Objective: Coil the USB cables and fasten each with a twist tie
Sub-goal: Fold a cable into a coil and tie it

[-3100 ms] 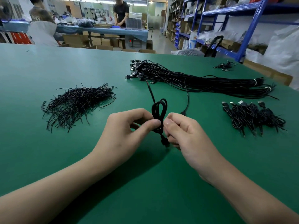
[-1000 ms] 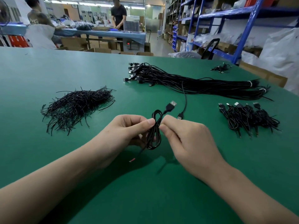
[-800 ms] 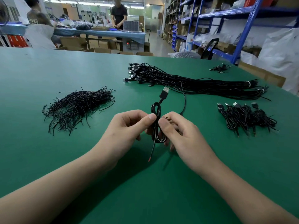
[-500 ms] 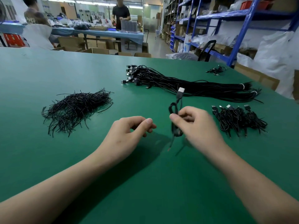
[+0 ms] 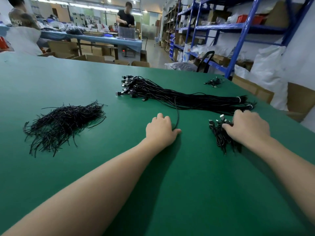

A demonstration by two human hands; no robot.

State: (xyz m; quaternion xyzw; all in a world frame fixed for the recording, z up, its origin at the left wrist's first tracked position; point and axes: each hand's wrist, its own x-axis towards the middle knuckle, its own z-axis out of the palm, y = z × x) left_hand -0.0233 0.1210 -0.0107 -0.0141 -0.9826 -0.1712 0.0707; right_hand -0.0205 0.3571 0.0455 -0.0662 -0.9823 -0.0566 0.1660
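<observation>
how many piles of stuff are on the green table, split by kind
twist tie heap: 1
long uncoiled cable bundle: 1
coiled cable heap: 1
small far cable cluster, too small to tell if coiled: 1
total: 4 piles

Warehouse workshop, blue stock shelving (image 5: 238,28), cardboard boxes (image 5: 95,57), worktables (image 5: 95,37)

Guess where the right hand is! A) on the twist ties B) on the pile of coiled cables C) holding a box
B: the right hand lies on the coiled cables, while the twist ties sit far off to the left.
</observation>
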